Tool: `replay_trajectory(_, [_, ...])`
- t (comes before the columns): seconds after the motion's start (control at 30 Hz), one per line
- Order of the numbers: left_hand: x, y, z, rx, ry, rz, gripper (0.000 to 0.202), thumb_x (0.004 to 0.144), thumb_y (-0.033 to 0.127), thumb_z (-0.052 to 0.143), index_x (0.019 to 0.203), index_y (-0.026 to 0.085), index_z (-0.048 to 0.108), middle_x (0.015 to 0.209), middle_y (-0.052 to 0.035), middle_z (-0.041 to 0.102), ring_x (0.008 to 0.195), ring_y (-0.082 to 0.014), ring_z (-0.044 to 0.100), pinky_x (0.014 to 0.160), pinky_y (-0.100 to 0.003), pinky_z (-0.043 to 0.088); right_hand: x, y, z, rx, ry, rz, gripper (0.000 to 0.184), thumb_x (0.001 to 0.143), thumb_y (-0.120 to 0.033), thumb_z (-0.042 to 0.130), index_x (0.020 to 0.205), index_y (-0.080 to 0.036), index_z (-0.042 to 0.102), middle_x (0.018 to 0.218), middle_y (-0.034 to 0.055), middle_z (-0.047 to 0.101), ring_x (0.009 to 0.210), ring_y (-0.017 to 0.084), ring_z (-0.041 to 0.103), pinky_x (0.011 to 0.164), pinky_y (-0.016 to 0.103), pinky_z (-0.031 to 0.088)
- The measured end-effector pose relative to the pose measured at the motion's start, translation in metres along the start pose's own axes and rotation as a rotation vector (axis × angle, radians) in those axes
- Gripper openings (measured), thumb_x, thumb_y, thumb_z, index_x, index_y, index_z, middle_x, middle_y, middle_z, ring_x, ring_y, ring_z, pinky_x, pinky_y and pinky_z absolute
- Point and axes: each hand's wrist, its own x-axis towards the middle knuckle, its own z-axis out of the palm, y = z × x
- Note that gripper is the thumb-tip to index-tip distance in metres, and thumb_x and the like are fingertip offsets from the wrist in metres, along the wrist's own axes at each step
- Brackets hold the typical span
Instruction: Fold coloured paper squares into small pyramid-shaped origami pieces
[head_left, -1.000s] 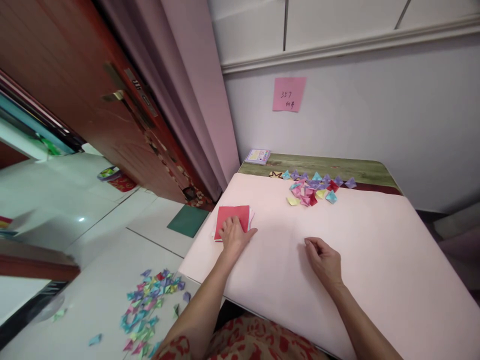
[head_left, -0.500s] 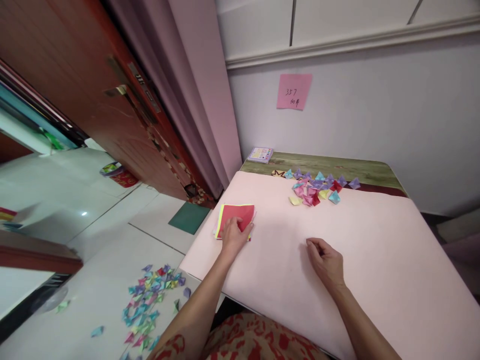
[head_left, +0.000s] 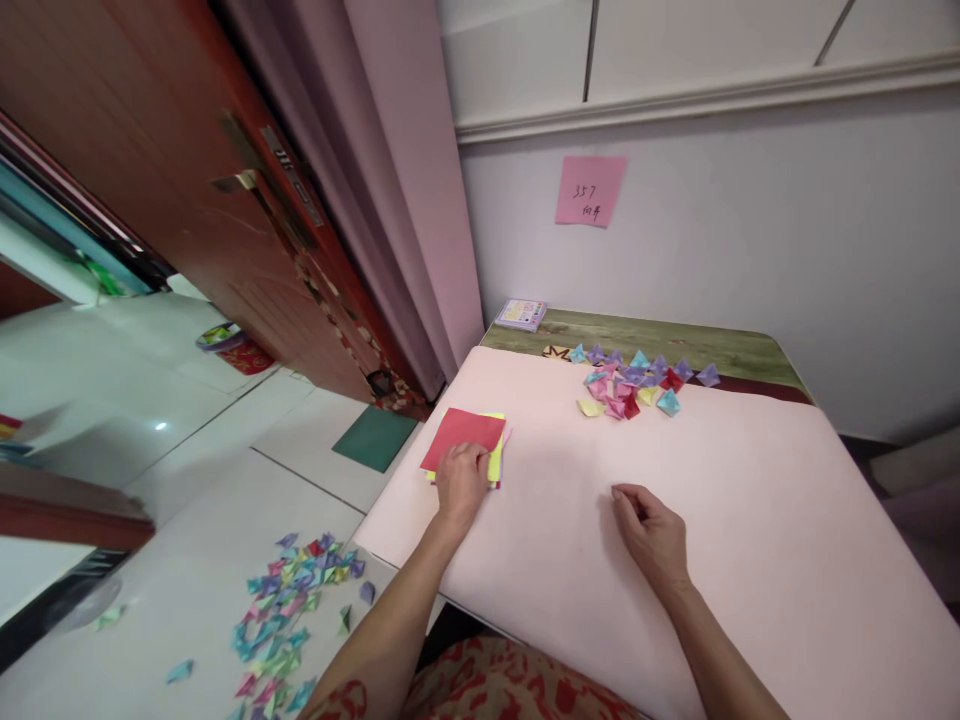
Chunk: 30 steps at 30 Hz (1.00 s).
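My left hand (head_left: 463, 484) pinches a red square sheet of paper (head_left: 466, 430) by its near right corner. The sheet lies turned and shifted on a stack of coloured paper (head_left: 496, 464), whose yellow sheet shows along the right and near edges. To the right, my right hand (head_left: 649, 525) rests on the pink table cover with its fingers curled closed; whether anything tiny sits in them is hidden. Beyond the hands, a cluster of small folded paper pieces (head_left: 634, 383) in purple, pink, red, yellow and blue lies at the table's far side.
A small pack of cards or papers (head_left: 523, 314) lies at the far left corner of the table (head_left: 750, 520). Many folded paper pieces (head_left: 289, 610) are scattered on the floor at left. A pink note (head_left: 590, 191) hangs on the wall; a brown door (head_left: 187, 200) stands left.
My left hand has closed on the red sheet's corner. The sheet has turned and slid left on the stack, baring the yellow one. My right hand stays in place.
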Motion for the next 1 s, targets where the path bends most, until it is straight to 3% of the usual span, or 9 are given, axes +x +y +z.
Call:
replay_trajectory(0.17, [0.010, -0.011, 0.012, -0.455, -0.041, -0.319, 0.004, 0.072, 0.022, 0.066, 0.069, 0.019, 0.066, 0.065, 0.0000, 0.062, 0.057, -0.0158, 0.058, 0.056, -0.027, 0.045, 0.001, 0.001, 0.001, 0.001, 0.003, -0.002, 0.033, 0.086, -0.050, 0.057, 0.091, -0.022, 0.072, 0.071, 0.0012, 0.070, 0.063, 0.018, 0.062, 0.064, 0.028, 0.049])
replay_trajectory(0.27, [0.015, -0.019, 0.018, -0.704, -0.056, -0.481, 0.010, 0.066, 0.026, 0.070, 0.070, 0.017, 0.066, 0.060, 0.0015, 0.059, 0.051, -0.0135, 0.055, 0.049, -0.024, 0.043, 0.001, 0.003, 0.002, 0.003, 0.004, -0.015, 0.033, 0.086, -0.051, 0.057, 0.091, -0.022, 0.072, 0.069, 0.0012, 0.069, 0.061, 0.018, 0.062, 0.062, 0.028, 0.048])
replay_trajectory(0.7, [0.021, -0.025, 0.006, -0.877, -0.005, -0.625, 0.013, 0.064, 0.022, 0.060, 0.075, 0.017, 0.063, 0.062, 0.0010, 0.059, 0.055, -0.0122, 0.053, 0.051, -0.022, 0.042, 0.000, 0.003, 0.002, 0.038, 0.025, -0.041, 0.036, 0.085, -0.052, 0.056, 0.090, -0.020, 0.073, 0.064, 0.0016, 0.067, 0.058, 0.018, 0.059, 0.057, 0.027, 0.048])
replay_trajectory(0.77, [0.019, -0.023, -0.001, -0.844, 0.023, -0.559, 0.012, 0.068, 0.024, 0.058, 0.076, 0.017, 0.062, 0.065, 0.0004, 0.060, 0.058, -0.0137, 0.056, 0.056, -0.024, 0.045, -0.001, 0.001, 0.003, 0.072, 0.038, -0.014, 0.037, 0.084, -0.054, 0.058, 0.089, -0.020, 0.073, 0.063, 0.0014, 0.065, 0.057, 0.017, 0.057, 0.057, 0.028, 0.048])
replay_trajectory(0.83, [0.016, -0.014, -0.011, -0.729, 0.093, -0.363, 0.010, 0.074, 0.025, 0.055, 0.078, 0.019, 0.060, 0.070, -0.0010, 0.062, 0.066, -0.0161, 0.060, 0.065, -0.027, 0.050, -0.003, -0.007, 0.004, 0.166, 0.032, 0.048, 0.040, 0.080, -0.057, 0.063, 0.090, -0.019, 0.073, 0.064, 0.0022, 0.065, 0.057, 0.017, 0.056, 0.056, 0.028, 0.048])
replay_trajectory(0.9, [0.009, 0.003, -0.023, -0.580, 0.153, -0.054, 0.009, 0.080, 0.023, 0.051, 0.081, 0.020, 0.060, 0.087, -0.0046, 0.068, 0.084, -0.0187, 0.064, 0.081, -0.031, 0.052, -0.004, -0.024, 0.004, 0.349, -0.056, 0.145, 0.047, 0.077, -0.061, 0.066, 0.096, -0.018, 0.072, 0.073, 0.0054, 0.069, 0.062, 0.019, 0.060, 0.057, 0.028, 0.050])
replay_trajectory(1.0, [-0.006, 0.037, -0.037, -0.395, 0.071, 0.468, 0.017, 0.086, 0.015, 0.045, 0.091, 0.021, 0.061, 0.105, -0.0082, 0.069, 0.103, -0.0203, 0.063, 0.095, -0.037, 0.050, -0.001, -0.058, 0.000, 0.744, -0.379, 0.299, 0.062, 0.083, -0.071, 0.053, 0.117, -0.020, 0.065, 0.101, 0.0121, 0.071, 0.085, 0.024, 0.069, 0.071, 0.035, 0.056])
